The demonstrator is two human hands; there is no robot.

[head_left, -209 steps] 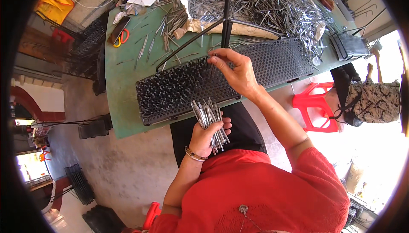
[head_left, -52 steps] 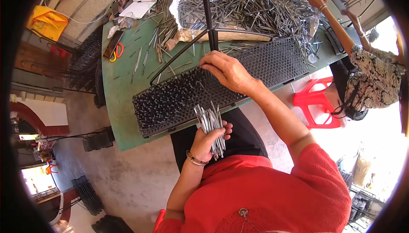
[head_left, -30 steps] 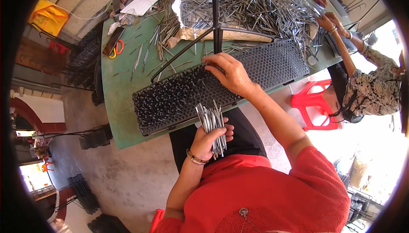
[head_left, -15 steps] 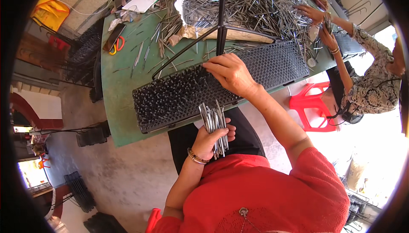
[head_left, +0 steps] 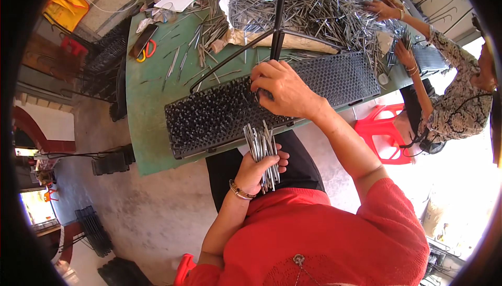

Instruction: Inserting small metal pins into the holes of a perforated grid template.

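My left hand (head_left: 252, 173) is wrapped round a bundle of thin silvery metal rods (head_left: 261, 144), held upright just in front of the table. A long black rack (head_left: 334, 83) with rows of round holes lies along the table's near edge. Its left part is thick with upright rod ends (head_left: 206, 116), while the holes to the right show bare. Over the rack's middle, at the edge of the filled part, my right hand (head_left: 285, 90) has its fingers curled and pinched together. Whatever the fingertips hold is hidden behind the hand.
A big heap of loose rods (head_left: 308, 14) covers the back of the green table (head_left: 149, 150). A black metal stand (head_left: 277, 37) rises behind the rack. Orange-and-yellow scissors (head_left: 146, 50) lie at left. On the right, a co-worker's hands (head_left: 405, 53) handle rods near a red stool (head_left: 384, 131).
My right hand's fingers, stretched out over the rack before, are now more curled and pressed together near the same spot. My left hand keeps the bundle in place.
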